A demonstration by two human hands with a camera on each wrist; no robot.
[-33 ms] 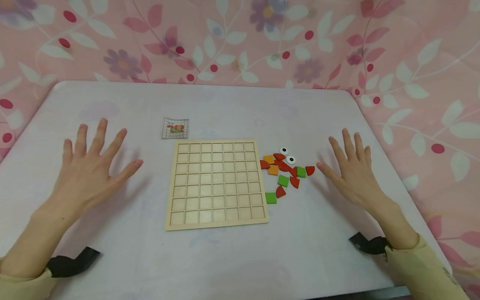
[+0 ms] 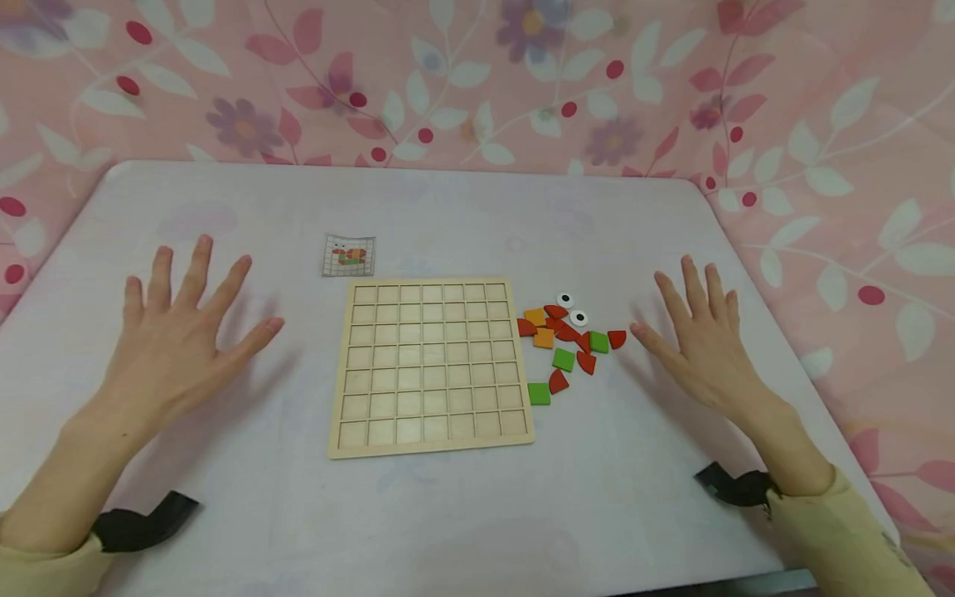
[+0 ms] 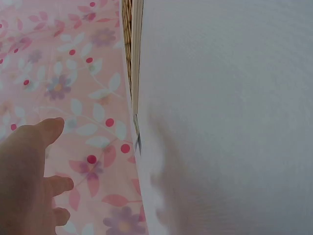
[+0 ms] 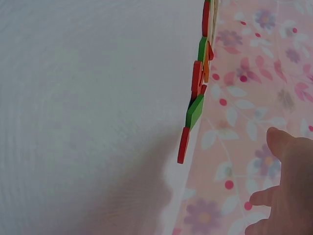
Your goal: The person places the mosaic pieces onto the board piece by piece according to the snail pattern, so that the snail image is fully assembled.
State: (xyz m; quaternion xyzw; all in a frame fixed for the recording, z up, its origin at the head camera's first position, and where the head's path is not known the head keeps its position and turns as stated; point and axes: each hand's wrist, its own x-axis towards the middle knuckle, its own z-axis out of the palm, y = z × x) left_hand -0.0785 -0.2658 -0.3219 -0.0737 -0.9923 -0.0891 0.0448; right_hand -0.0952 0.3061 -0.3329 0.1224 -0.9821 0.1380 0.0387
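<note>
My left hand (image 2: 167, 344) is spread over the table to the left of a wooden grid board (image 2: 433, 448), fingers straight and holding nothing. On the other side my right hand (image 2: 705, 352) hovers with its fingers extended, also holding nothing; its thumb is near a red quarter-round piece (image 2: 617, 339). Between the board and that hand lies a loose group of flat pieces: green squares (image 2: 563, 359), orange squares (image 2: 535, 317), several red rounded pieces (image 2: 586, 362) and two white eye discs (image 2: 578, 318). In the right wrist view, a green square (image 4: 194, 111) shows among red pieces, away from the fingers.
A small picture card (image 2: 348, 255) with a coloured figure on a grid lies behind the board's left corner. The white table (image 2: 448, 522) ends at a floral curtain (image 2: 477, 83) behind and on the right. Black straps (image 2: 145, 522) hang at both wrists.
</note>
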